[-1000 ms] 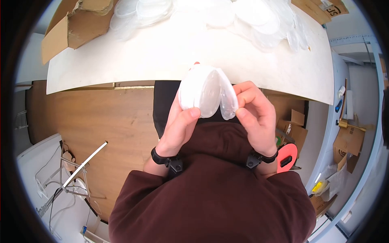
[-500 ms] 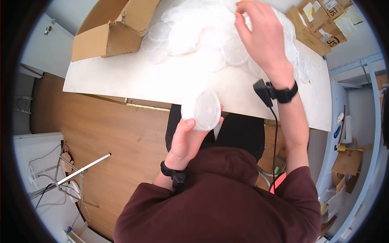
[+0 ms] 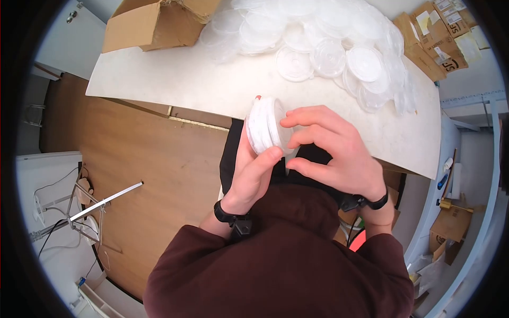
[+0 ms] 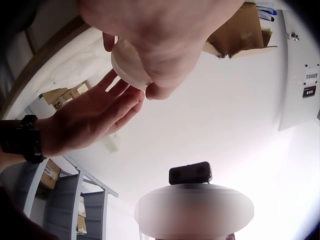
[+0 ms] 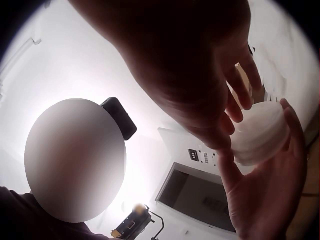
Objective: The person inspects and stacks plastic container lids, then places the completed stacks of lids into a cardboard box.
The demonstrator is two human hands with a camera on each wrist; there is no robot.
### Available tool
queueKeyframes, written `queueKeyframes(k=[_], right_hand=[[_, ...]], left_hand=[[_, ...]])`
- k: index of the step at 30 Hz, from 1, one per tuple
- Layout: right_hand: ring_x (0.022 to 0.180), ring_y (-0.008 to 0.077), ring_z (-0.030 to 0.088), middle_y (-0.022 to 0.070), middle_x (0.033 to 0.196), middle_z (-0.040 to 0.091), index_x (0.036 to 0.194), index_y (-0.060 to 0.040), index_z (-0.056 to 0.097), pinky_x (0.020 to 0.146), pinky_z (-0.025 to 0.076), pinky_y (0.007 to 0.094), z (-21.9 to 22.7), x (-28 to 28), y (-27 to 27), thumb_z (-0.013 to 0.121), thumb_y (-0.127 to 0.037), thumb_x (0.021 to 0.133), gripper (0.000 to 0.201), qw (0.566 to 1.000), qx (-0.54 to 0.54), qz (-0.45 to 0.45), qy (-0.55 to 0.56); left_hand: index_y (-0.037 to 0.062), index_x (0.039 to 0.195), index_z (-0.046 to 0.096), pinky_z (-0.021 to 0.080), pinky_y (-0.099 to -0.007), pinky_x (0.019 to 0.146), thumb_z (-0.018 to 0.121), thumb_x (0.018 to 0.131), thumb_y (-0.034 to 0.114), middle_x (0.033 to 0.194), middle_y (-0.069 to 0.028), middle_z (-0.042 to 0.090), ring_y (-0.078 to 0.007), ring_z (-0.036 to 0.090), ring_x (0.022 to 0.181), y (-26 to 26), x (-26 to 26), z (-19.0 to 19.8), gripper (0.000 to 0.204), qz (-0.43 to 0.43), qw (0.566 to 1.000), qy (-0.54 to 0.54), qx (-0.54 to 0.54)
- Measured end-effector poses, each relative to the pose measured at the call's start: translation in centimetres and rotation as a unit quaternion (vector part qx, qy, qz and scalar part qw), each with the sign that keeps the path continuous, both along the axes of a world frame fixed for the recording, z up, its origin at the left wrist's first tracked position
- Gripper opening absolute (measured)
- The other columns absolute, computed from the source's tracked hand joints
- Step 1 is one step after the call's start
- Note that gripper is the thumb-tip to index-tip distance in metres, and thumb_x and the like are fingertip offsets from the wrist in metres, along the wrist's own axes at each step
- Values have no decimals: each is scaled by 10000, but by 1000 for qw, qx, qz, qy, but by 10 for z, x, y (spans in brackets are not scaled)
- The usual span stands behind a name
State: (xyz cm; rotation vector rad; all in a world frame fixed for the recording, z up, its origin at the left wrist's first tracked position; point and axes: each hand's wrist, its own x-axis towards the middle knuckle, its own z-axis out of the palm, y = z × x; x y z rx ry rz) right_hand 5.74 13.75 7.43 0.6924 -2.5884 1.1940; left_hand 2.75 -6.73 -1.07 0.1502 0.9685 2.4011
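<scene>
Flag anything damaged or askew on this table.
Brown cardboard box: ragged flap edge, possibly torn. Translucent round plastic lids: loose, overlapping heap on the white table, unlike the tidier stack in the left hand. No spill visible.

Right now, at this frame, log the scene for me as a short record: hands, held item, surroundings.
left hand: grips the stack of round lids
right hand: fingers spread and bent beside the stack; contact unclear
held item: whitish, translucent; lid count unclear
table: pale, bears loose lids in an overlapping heap
cardboard box: open, on the table, left of the heap
</scene>
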Motion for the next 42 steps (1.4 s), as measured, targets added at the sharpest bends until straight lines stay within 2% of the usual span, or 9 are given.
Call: queueKeyframes(k=[6,14,18,21,26,33,35,37,42], right_hand=[[1169,301,744,115,1310,766,1034,-56,760,893,621,387,-25,33,-12,863,-25,914,161,990,-99,-99,-16],[1167,271,735,107,1312,748,1049,-40,763,1046,566,391,-33,48,-13,804,-46,992,70,954,-237,-123,-132],[1125,232,716,98,1312,737,1052,-40,760,1064,552,379,-41,50,-13,804,-44,997,70,944,-279,-122,-131],[1079,195,683,91,1303,733,1062,-43,755,1020,547,355,-41,52,-15,795,-40,1007,68,937,-285,-131,-152],[1031,165,643,86,1321,720,1079,-54,737,913,518,312,-49,52,-15,767,-24,1018,74,933,-300,-131,-152],[1041,143,602,85,1343,694,1107,-33,694,957,504,303,-46,54,-10,722,1,1043,77,900,-375,-131,-180],[1082,145,597,94,1342,681,1109,-24,675,990,495,312,-43,52,-6,703,24,1045,85,883,-414,-148,-165],[1101,159,597,102,1326,678,1107,-26,668,1011,496,325,-29,45,2,683,42,1045,94,886,-413,-154,-143],[1041,196,670,105,1191,755,1105,-23,696,962,533,331,6,-15,31,700,10,1036,76,943,-146,-276,117]], left_hand=[[39,1841,92,426,-468,1287,908,952,241,1617,-153,524,-267,534,1509,5,10,5,1225,-1,996,73,-43],[49,1845,97,413,-465,1311,914,942,295,1670,-207,517,-297,514,1573,4,7,6,1243,-37,996,71,-25],[51,1846,97,417,-467,1313,921,938,277,1684,-209,510,-299,512,1580,4,8,4,1246,-53,998,26,0],[54,1847,92,428,-471,1306,914,952,236,1696,-211,505,-293,517,1578,1,6,0,1228,-79,993,85,-16],[34,1796,227,453,-459,1283,888,983,185,1683,-184,526,-264,534,1558,0,9,-3,1058,-78,992,76,-69],[9,1743,322,456,-462,1273,863,977,194,1649,-188,564,-265,591,1493,-4,8,-12,956,-33,997,54,-46],[10,1751,327,409,-558,1326,867,951,424,1700,-195,510,-338,492,1604,-5,5,-5,1051,-54,996,40,-65],[21,1756,325,411,-568,1325,873,940,436,1708,-182,501,-339,485,1609,-6,-1,-2,1066,-37,998,31,-51],[53,1771,314,410,-571,1328,879,922,464,1727,-150,473,-343,463,1629,-13,-11,-2,1100,-21,999,-4,-33]])
